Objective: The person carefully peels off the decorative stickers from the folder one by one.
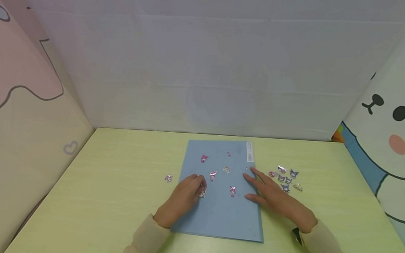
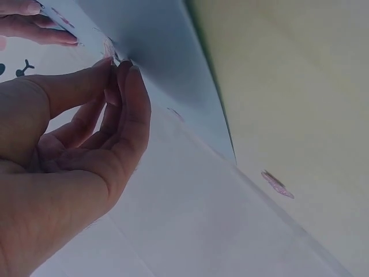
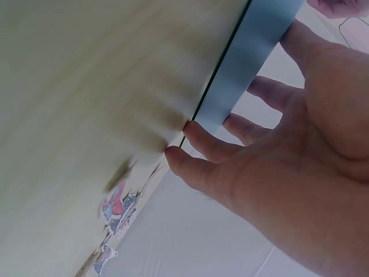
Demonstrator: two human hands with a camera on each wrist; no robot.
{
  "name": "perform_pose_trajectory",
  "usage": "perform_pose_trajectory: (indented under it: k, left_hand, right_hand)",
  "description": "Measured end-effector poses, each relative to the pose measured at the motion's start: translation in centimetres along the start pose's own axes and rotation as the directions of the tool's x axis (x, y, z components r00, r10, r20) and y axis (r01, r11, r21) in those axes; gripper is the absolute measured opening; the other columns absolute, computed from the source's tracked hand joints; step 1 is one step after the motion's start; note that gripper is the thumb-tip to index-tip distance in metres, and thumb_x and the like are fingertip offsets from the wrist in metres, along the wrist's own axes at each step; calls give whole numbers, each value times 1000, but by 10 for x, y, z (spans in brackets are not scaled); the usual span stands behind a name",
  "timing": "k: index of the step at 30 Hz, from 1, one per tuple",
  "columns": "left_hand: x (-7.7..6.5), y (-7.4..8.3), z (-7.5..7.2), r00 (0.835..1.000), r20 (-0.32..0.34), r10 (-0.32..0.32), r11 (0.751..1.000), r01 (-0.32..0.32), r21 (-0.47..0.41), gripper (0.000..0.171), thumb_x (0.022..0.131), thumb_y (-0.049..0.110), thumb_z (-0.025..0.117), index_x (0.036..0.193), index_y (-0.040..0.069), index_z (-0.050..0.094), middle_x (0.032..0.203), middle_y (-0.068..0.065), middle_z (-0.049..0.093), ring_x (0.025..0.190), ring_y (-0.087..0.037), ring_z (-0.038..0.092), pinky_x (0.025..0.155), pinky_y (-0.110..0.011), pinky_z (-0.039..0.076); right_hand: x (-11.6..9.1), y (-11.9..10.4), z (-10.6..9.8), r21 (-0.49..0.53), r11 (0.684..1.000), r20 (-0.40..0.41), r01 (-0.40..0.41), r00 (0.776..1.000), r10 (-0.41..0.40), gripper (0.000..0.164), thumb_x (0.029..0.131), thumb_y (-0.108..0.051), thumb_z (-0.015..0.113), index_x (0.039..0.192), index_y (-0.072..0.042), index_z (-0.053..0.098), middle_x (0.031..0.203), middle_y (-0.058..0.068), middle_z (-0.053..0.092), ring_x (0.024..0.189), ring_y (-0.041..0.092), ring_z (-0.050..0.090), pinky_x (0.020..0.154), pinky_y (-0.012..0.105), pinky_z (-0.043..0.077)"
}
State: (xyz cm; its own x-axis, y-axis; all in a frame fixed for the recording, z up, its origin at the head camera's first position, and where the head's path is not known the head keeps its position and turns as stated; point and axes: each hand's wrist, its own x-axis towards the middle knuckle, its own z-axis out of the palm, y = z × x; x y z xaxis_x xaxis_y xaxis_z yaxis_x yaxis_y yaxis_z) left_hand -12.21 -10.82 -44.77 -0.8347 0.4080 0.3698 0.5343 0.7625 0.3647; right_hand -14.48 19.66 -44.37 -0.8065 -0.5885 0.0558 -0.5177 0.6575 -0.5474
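A blue folder (image 1: 217, 217) lies flat, with several small cartoon stickers spread over its cover. My left hand (image 1: 183, 193) is over its left half and pinches a sticker (image 1: 202, 192) between thumb and fingertips, right at the cover. In the left wrist view the sticker's pinkish edge (image 2: 108, 47) pokes out past the thumb tip. My right hand (image 1: 273, 194) has its fingers spread, the tips resting along the folder's right edge. Seen from the right wrist, two fingertips (image 3: 193, 130) reach onto the table beside that edge. A pink sticker (image 1: 213, 176) is near the cover's middle.
One loose sticker (image 1: 168, 178) lies on the yellow-green table (image 1: 125, 164) left of the folder. Several purple and pink stickers (image 1: 285, 187) are grouped right of it, beyond my right hand. A white label (image 1: 249, 151) marks the folder's top right corner. Cloth walls (image 1: 206, 75) border the table.
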Motion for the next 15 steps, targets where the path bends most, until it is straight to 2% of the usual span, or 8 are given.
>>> perform_pose_trajectory:
  k: [9, 15]
  left_hand:
    - [1, -6, -7, 998, -16, -63, 998, 63, -11, 17, 90, -13, 68, 95, 2, 61, 85, -6, 56, 76, -19, 55, 69, -32, 52]
    - [1, -13, -9, 997, -33, -64, 998, 64, 2, 16, 89, -11, 70, 94, 1, 62, 84, -6, 58, 75, -19, 55, 67, -32, 52]
  right_hand:
    - [0, 2, 1, -1, 1000, 2, -4, 1000, 4, 65, 102, -37, 64, 156, -6, 44, 164, 25, 28, 147, 52, 28, 112, 68, 30]
    - [0, 2, 1, -5, 1000, -1, 5, 1000, -5, 65, 102, -36, 64, 155, -5, 44, 163, 26, 28, 146, 52, 28, 112, 69, 30]
